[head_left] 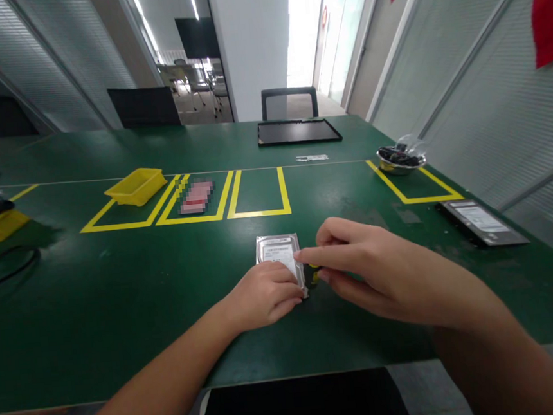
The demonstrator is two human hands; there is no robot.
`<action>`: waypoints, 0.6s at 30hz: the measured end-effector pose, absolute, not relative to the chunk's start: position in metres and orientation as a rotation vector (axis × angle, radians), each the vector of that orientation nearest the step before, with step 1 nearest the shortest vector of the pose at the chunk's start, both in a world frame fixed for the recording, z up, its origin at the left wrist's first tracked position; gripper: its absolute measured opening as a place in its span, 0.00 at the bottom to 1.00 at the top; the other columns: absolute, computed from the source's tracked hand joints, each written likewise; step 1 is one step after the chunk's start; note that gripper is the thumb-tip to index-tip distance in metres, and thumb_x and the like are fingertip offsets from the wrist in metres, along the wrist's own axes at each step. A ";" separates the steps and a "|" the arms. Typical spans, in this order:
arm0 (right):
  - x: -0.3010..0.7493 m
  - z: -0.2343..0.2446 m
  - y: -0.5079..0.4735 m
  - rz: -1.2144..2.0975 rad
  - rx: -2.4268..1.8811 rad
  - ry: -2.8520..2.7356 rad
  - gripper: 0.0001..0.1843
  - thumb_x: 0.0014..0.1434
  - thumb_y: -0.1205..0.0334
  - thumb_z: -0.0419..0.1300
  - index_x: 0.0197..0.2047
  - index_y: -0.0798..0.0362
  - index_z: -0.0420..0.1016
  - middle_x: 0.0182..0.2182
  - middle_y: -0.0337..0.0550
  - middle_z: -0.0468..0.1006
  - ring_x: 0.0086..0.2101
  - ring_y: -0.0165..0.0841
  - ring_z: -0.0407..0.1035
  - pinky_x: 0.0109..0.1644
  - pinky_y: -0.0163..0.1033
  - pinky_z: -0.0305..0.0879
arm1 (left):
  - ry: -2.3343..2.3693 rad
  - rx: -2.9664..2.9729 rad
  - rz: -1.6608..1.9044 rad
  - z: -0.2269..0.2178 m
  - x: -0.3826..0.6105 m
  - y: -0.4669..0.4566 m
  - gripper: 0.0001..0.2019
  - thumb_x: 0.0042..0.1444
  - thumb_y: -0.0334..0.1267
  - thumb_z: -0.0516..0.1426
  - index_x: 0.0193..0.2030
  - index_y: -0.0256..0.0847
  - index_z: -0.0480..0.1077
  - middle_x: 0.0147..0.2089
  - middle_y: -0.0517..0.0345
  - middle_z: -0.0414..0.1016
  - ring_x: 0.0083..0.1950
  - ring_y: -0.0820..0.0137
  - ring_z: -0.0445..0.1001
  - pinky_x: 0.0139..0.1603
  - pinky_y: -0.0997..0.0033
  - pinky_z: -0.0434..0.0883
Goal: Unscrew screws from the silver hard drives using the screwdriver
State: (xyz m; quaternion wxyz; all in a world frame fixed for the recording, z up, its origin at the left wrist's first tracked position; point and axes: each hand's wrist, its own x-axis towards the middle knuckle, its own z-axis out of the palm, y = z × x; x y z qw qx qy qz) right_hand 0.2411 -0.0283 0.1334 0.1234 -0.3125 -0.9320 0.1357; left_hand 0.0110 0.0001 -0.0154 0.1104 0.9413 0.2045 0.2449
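Observation:
A silver 2.5-inch-style hard drive (277,241) with a white label lies on the green table in front of me. My left hand (266,293) rests over its near part, fingers curled down around it and pressing it in place. At the drive's right edge, my right hand (363,264) grips a small screwdriver (313,275) with a black and yellow handle between thumb and fingers. My right index finger stretches along to the drive's label side. The screwdriver's tip is hidden, so I cannot tell whether it touches a screw.
Yellow tape outlines mark the green table (165,262). A yellow tray (138,187), a blurred pink item (197,197), a metal bowl of black cables (401,159), a larger hard drive (483,221) and a dark screen panel (299,132) lie around. Cables sit left.

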 end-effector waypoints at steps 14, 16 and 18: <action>0.228 0.129 -0.032 0.186 -1.070 -2.860 0.08 0.68 0.57 0.53 0.38 0.50 0.68 0.32 0.36 0.73 0.31 0.32 0.66 0.36 0.40 0.55 | 0.611 2.732 0.743 -0.015 0.011 0.004 0.10 0.66 0.38 0.53 0.39 0.41 0.76 0.40 0.53 0.78 0.44 0.65 0.75 0.48 0.62 0.71; 0.227 0.130 -0.030 0.211 -1.068 -2.866 0.10 0.69 0.58 0.51 0.37 0.50 0.69 0.32 0.37 0.73 0.31 0.32 0.66 0.36 0.40 0.56 | 0.605 2.756 0.765 -0.016 0.011 0.004 0.10 0.65 0.38 0.53 0.38 0.41 0.75 0.39 0.54 0.78 0.43 0.65 0.74 0.47 0.63 0.71; 0.228 0.131 -0.028 0.213 -1.055 -2.869 0.09 0.69 0.60 0.52 0.37 0.50 0.71 0.32 0.37 0.73 0.31 0.31 0.66 0.36 0.39 0.56 | 0.598 2.782 0.781 -0.016 0.011 0.005 0.09 0.65 0.38 0.54 0.39 0.42 0.75 0.38 0.55 0.77 0.42 0.65 0.74 0.46 0.63 0.70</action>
